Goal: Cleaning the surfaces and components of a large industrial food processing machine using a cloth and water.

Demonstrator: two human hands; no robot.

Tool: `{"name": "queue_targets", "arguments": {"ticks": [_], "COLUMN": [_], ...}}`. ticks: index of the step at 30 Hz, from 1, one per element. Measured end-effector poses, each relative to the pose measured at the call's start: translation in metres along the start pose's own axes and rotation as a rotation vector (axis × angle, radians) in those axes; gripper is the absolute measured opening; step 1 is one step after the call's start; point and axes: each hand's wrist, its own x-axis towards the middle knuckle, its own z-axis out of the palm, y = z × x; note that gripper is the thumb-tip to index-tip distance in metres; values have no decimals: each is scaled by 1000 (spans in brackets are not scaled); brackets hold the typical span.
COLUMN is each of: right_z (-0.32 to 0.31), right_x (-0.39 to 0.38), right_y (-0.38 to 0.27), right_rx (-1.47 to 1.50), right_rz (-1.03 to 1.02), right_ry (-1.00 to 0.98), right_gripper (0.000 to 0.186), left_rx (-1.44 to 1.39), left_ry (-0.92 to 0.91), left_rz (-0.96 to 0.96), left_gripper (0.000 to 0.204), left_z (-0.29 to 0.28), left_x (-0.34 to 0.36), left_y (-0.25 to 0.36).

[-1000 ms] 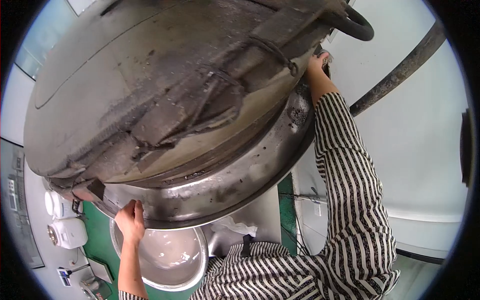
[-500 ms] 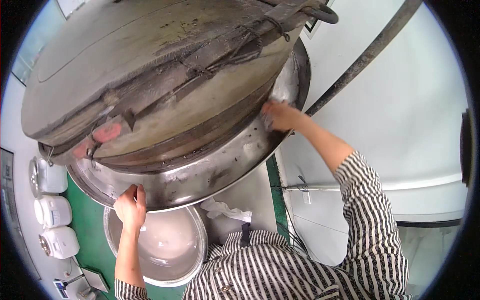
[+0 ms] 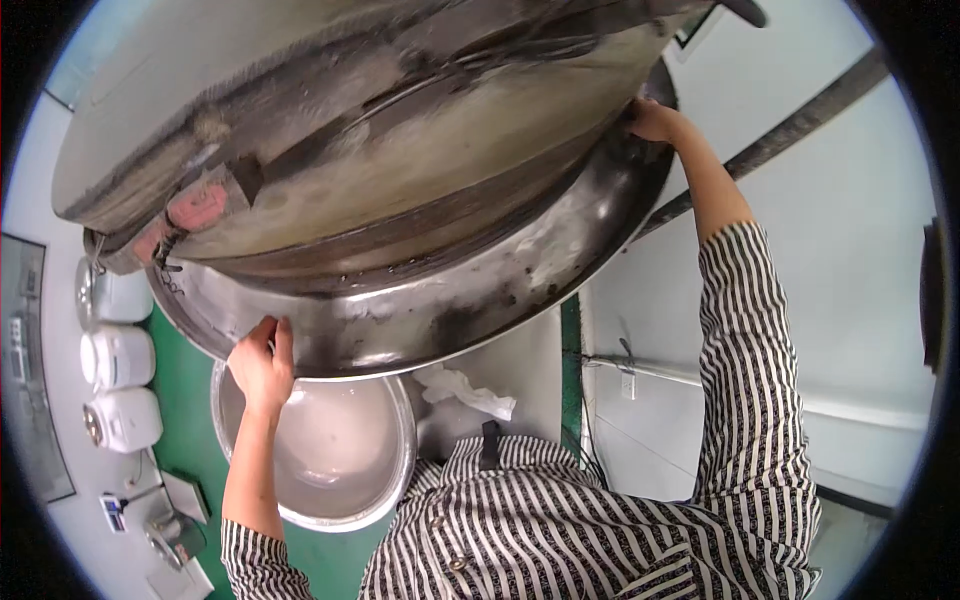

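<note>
At the near-left rim of a broad, curved trough of shiny, smudged steel [image 3: 385,335], the left hand [image 3: 262,370] was seen closed, with the rim pinched between thumb and fingers. The trough was set below and around the visible side of a massive, round, grime-stained grey-brown slab [image 3: 440,155]. Near the trough's far-right edge, the right hand [image 3: 655,120] was held beside the slab with its fingers curled; whether anything was gripped could not be told. Below the trough's near edge, a round, silver-rimmed metal basin [image 3: 407,445] with a pale interior was partly hidden. Dark specks [image 3: 551,289] were scattered in the trough; if loose, they could be spilled into the basin by a careless sweep. Knuckles might be scraped if the right hand were pushed too deep between slab and steel, and the left grip could be lost if the smooth rim were wet.
</note>
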Motion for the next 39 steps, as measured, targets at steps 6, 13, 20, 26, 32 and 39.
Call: {"name": "queue_targets", "arguments": {"ticks": [6,13,20,26,32,39], "right_z": [37,54,63,13,75,114], "right_x": [13,-136,-139,-136,-117,-112], "right_y": [-32,-197,-346,-264,-250,-472], "right_rx": [-753,-15,557,227,-202,305], "right_rz": [-235,-368,-798,-1099,-1508,-1235], "right_ry": [-360,-432,-484,-478,-319,-92], "right_gripper": [48,58,42,49,45,48], "left_rx": [-49,-12,-428,-264,-321,-306], "left_ry": [30,85,63,424,410,437], "left_rz": [-6,10,-31,-56,18,107], "left_gripper": [29,25,27,27,20,21], "left_z": [6,2,7,-14,12,8], "left_x": [2,-9,11,7,14,8], "left_y": [1,-2,-11,-59,-62,-63]}}
